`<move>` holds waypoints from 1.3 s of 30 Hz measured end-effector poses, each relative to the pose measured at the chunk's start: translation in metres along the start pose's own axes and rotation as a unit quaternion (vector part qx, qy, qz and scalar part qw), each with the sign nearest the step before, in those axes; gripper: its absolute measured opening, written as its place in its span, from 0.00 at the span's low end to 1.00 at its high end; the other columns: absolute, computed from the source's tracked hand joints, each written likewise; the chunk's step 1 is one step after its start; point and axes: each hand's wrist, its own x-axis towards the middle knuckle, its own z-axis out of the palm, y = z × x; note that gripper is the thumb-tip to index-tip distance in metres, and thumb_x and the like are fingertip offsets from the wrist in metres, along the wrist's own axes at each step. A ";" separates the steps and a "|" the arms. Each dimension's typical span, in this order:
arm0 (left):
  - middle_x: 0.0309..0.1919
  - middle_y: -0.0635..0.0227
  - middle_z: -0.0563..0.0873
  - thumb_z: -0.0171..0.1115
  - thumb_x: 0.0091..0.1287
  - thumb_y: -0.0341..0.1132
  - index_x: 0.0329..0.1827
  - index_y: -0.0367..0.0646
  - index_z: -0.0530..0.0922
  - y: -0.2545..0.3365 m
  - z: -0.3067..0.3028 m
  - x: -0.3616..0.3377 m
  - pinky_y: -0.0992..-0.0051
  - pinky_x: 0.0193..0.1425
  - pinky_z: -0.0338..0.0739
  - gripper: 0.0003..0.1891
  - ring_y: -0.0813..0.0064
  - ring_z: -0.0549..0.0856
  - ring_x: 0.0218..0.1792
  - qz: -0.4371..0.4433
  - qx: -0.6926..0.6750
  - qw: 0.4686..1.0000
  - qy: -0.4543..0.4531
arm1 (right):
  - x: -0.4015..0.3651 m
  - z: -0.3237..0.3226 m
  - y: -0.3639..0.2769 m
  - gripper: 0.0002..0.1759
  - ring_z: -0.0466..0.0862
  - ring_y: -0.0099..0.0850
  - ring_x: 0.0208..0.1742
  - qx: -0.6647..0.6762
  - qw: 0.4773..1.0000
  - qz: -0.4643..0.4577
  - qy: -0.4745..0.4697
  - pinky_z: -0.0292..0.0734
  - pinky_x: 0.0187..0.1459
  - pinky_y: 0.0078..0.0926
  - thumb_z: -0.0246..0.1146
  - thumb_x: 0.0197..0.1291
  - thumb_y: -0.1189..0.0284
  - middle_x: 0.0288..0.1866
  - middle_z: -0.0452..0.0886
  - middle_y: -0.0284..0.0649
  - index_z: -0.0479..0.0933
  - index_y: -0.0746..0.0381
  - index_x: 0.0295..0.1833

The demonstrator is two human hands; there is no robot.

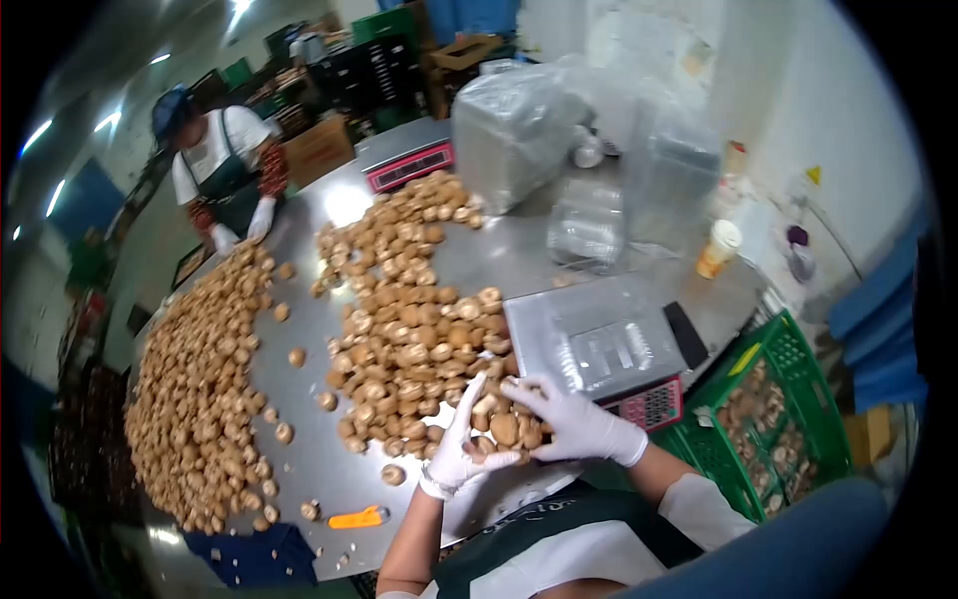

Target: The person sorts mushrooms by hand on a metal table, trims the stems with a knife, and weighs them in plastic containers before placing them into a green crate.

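Note:
Brown mushrooms (419,329) lie in a heap on the metal table (299,399). At the heap's near right end, my left hand (462,449) in a white glove curves round the left side of a small cluster of mushrooms (505,429). From the right, my gloved right hand (579,424) cups the same cluster, its fingers over the top. Both hands touch the mushrooms between them. Just beyond my right hand, a clear plastic tray (614,349) rests on a scale (539,324) with a red keypad.
A larger mushroom pile (200,399) covers the left side, with a co-worker (225,160) behind it. An orange cutter (359,517) lies near the front edge. Bagged trays (514,130), a second scale (409,165), a cup (718,248) and a green crate (743,359) stand around.

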 end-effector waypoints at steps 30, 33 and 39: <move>0.62 0.55 0.68 0.62 0.54 0.40 0.58 0.51 0.74 -0.051 -0.023 0.026 0.51 0.65 0.60 0.25 0.47 0.66 0.61 0.051 0.625 0.703 0.335 | -0.045 -0.036 0.084 0.21 0.73 0.43 0.56 -0.010 0.921 0.071 0.383 0.66 0.60 0.36 0.58 0.48 0.84 0.52 0.74 0.47 0.72 0.66 0.52; 0.61 0.56 0.67 0.60 0.55 0.40 0.58 0.50 0.73 -0.091 -0.060 -0.023 0.50 0.63 0.60 0.24 0.47 0.65 0.61 -0.077 0.692 0.633 0.339 | -0.019 -0.012 0.039 0.17 0.77 0.40 0.47 0.100 0.940 0.044 0.323 0.71 0.51 0.33 0.58 0.47 0.83 0.45 0.76 0.45 0.74 0.66 0.46; 0.50 0.54 0.73 0.58 0.63 0.29 0.50 0.41 0.75 -0.127 -0.070 -0.074 0.65 0.58 0.70 0.12 0.57 0.74 0.52 0.121 0.390 0.780 0.475 | 0.062 0.105 0.031 0.17 0.75 0.42 0.52 0.052 0.980 -0.185 0.050 0.69 0.54 0.37 0.64 0.47 0.72 0.48 0.77 0.45 0.77 0.62 0.46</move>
